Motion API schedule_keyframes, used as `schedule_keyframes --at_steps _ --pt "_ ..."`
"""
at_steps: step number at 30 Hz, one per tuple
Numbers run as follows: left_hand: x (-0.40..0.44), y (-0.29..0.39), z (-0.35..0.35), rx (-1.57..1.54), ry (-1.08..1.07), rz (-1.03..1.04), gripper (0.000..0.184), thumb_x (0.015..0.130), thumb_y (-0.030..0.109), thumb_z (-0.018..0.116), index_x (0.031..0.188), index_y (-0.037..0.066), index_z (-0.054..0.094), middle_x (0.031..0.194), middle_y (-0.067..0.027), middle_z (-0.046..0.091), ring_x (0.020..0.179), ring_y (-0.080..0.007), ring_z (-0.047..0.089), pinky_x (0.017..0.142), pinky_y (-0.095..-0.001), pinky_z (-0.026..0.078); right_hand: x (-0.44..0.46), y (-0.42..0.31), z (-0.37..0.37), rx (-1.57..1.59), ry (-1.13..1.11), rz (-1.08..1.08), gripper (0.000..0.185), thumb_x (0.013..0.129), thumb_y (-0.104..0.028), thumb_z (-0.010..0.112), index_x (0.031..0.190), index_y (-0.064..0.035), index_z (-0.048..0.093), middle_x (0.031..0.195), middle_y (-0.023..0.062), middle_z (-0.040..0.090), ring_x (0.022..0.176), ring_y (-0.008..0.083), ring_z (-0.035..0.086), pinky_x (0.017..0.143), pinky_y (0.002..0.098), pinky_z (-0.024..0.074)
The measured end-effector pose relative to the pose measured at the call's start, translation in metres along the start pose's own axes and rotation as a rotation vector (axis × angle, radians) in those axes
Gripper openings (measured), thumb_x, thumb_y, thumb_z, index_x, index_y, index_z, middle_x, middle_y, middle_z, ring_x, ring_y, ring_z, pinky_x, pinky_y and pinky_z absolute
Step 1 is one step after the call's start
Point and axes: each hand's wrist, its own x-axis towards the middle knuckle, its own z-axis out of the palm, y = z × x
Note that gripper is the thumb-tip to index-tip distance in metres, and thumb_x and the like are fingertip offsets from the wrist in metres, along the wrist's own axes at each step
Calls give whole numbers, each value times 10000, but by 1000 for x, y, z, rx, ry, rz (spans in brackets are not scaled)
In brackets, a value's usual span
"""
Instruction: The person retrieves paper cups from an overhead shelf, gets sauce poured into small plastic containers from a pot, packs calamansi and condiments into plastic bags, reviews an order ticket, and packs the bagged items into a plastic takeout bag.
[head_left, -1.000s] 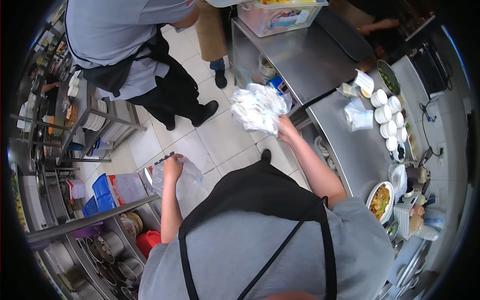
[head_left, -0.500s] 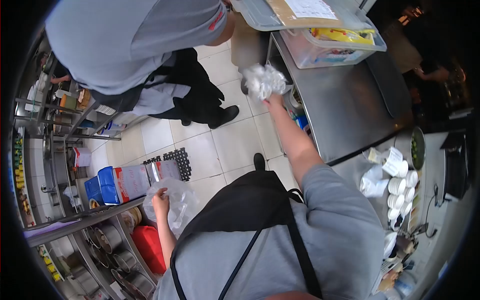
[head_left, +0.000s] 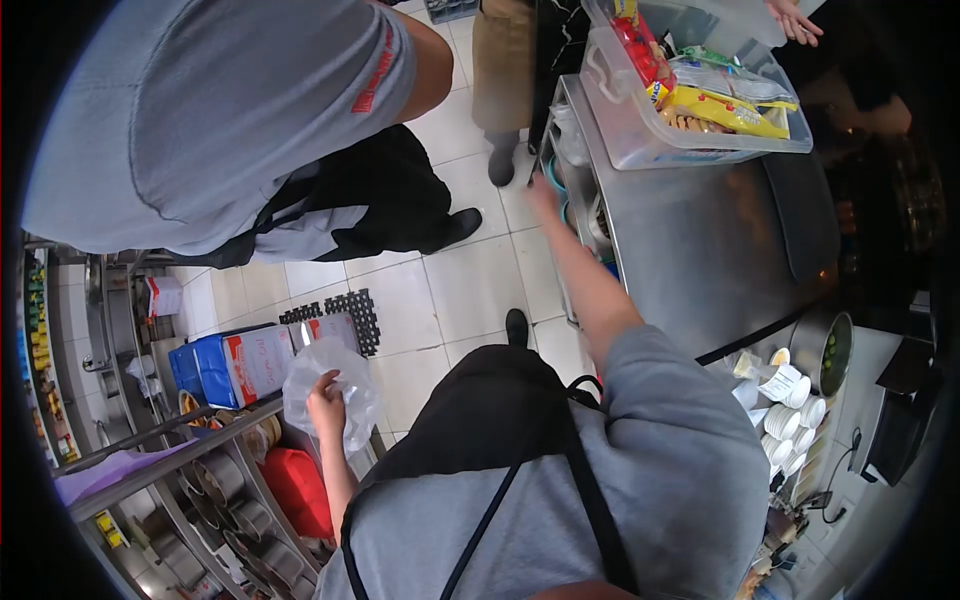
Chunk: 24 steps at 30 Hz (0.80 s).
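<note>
My left hand [head_left: 325, 403] is closed on a clear plastic bag [head_left: 358, 395], which hangs loosely around the fingers above the floor. On the other side, my right hand [head_left: 543, 200] is stretched out beside the shelf under the steel table [head_left: 690, 220]. Motion smears its fingers, so their pose is unclear. A bunched clear plastic bundle [head_left: 570, 137] lies on that shelf, just beyond the right hand. Turquoise round containers [head_left: 556, 175] are close to the hand on the same shelf.
An uncovered plastic bin [head_left: 640, 140] of snack packets stands on the table, near another person's hand [head_left: 795, 22]. A co-worker in a grey shirt [head_left: 250, 110] stands front left. Stacked cups [head_left: 785, 420] are at right, racks of pots [head_left: 220, 475] at left, cartons [head_left: 260, 365] by a black mat [head_left: 350, 310].
The plastic bundle has left my right hand and now lies on the shelf. The bin's lid, with its papers, is off. The co-worker in grey has shifted. My left hand still holds its bag.
</note>
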Motion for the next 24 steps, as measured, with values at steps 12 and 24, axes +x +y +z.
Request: schedule_keyframes --at_steps 12,24 --pt "3 144 -7 -1216 -420 651 201 730 181 506 603 34 453 581 -35 434 540 -122 392 487 -237 305 -275 -106 102 48 -649 -1009 633 621 -203 701 1190 -155 427 1352 92 259 1288 278 128 958 584 148" --pt "-73 104 60 -93 -744 1264 782 554 77 731 1244 57 364 1336 -225 199 1183 -364 325 934 -389 335 -400 -75 19 1609 -493 205 394 827 -323 511 1108 -47 494 1094 87 533 1001 211 513 839 402 419"
